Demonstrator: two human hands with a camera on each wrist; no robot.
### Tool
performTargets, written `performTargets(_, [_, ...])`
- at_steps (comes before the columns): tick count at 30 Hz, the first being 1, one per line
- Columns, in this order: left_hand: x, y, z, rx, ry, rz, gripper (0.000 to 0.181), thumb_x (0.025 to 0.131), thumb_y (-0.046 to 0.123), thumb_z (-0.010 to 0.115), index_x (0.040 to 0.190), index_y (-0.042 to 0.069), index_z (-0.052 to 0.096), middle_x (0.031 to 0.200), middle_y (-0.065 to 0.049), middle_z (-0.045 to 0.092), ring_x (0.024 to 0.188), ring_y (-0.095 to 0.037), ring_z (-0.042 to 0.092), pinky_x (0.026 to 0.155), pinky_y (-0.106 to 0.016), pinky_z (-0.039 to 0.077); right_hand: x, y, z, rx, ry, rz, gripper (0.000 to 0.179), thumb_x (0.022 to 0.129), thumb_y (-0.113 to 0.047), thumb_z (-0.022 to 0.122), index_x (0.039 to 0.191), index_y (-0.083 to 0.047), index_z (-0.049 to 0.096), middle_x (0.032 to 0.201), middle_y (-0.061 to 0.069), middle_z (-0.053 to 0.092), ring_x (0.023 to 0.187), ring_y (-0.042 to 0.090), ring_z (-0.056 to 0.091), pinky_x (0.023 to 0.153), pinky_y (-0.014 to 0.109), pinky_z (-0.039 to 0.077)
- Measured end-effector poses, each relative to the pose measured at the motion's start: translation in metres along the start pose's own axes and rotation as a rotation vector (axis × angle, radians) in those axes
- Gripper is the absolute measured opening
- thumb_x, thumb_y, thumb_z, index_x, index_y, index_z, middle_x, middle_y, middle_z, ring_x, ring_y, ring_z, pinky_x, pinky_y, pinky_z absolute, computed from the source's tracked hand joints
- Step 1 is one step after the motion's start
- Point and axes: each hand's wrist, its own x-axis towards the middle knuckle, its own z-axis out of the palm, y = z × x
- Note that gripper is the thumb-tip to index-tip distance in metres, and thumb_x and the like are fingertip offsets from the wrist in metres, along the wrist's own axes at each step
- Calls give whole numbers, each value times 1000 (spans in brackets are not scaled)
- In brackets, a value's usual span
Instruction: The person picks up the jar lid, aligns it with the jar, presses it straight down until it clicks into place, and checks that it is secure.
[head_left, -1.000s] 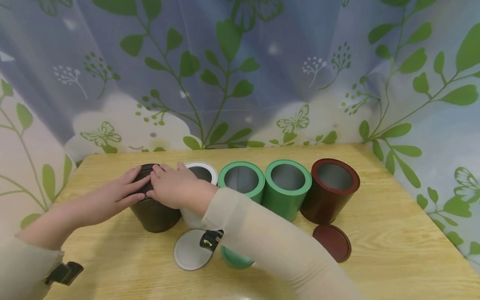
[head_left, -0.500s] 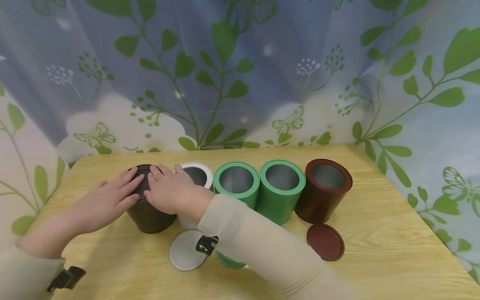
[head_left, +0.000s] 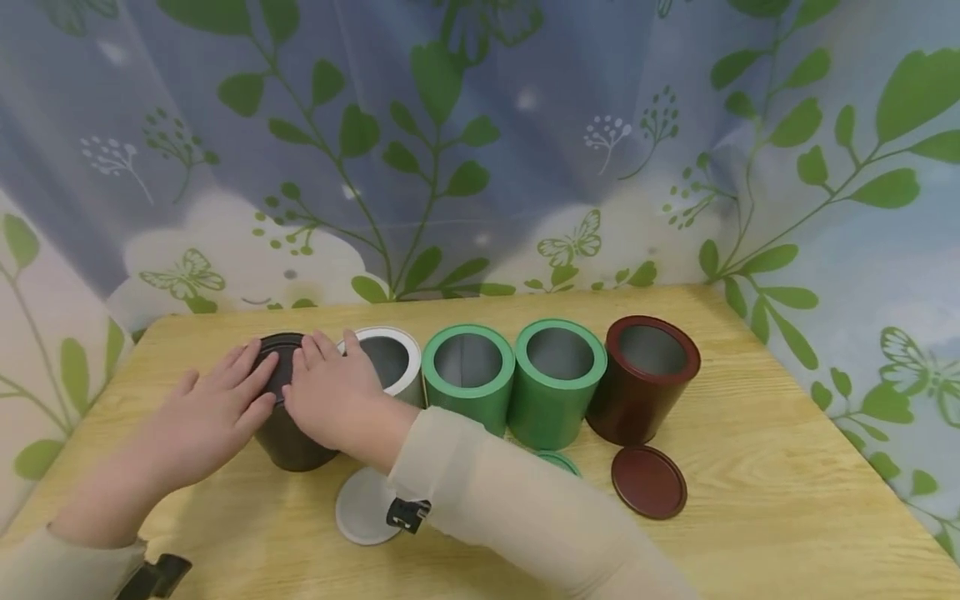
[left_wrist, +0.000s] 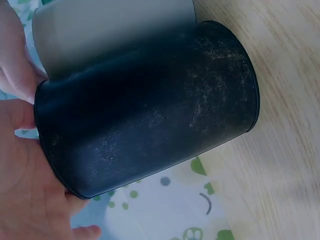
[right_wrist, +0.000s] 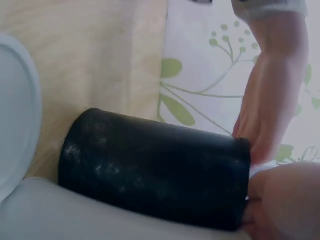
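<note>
A black can stands upright at the left end of a row of cans, with a black lid on its top. My left hand rests on the left side of that lid, fingers extended. On the lid's right side lies my right hand, its fingers also extended. In the left wrist view the can's dark side shows scuffs, and the palm is at its top edge. The right wrist view shows the same can, with both hands at its top end.
Right of the black can stand an open white can, two open green cans and an open dark red can. Before them lie a white lid, a partly hidden green lid and a dark red lid. A patterned curtain hangs behind.
My hands have drawn slightly apart on the black lid. The right sleeve has shifted, covering one green lid and baring the edge of another. The whole view has drifted slightly.
</note>
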Motion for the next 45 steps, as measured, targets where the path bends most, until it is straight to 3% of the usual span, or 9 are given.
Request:
performTargets(9, [-1,4,4,7,9,-60,66,100,50,24,148,4,20,152,-24,6,136,-48,-1,93,-73,9,-2,5,3,37,23,-8,57,99,-51,15,151,-27,13,155,-10,8,141,9,3,113,42,4])
performTargets(13, [-4,4,8,8,42,-100,66,100,50,23,149,6,21,152,-24,6,135,-49,2,92,-73,11,-2,1,3,30,24,-16,57,99,-51,14,151,-26,12,155,-9,7,141,10,2,112,42,1])
performTargets(21, [-4,3,14,-2,74,-88,64,100,48,24,149,6,21,152,-23,8,136,-47,4,91,-73,12,-6,3,4,26,25,-35,60,98,-53,12,151,-25,12,155,-8,9,141,11,3,112,41,-5])
performTargets(26, [-1,-1,10,-14,88,-47,64,100,46,29,147,3,26,151,-24,13,136,-47,1,92,-73,11,-5,5,4,24,49,-58,58,100,-50,13,151,-23,16,155,-7,12,141,10,6,112,42,-2])
performTargets(33, [6,-4,0,-89,40,103,62,101,42,34,149,7,19,154,-15,10,139,-38,1,98,-70,7,-3,1,-1,-1,-1,-61,53,102,-44,14,151,-24,10,155,-7,5,141,10,1,111,45,-6])
performTargets(40, [8,-3,0,-63,34,128,61,101,41,34,148,5,21,154,-14,12,139,-38,7,99,-68,11,-4,-1,-6,-37,-45,-63,52,102,-41,15,150,-24,7,155,-6,1,141,11,-1,109,47,-11])
performTargets(45, [10,-2,0,-71,44,131,60,101,41,34,148,5,22,154,-14,12,140,-37,7,99,-68,11,-4,2,-5,-26,-31,-54,53,102,-42,15,151,-23,7,155,-6,2,141,11,0,110,47,-10])
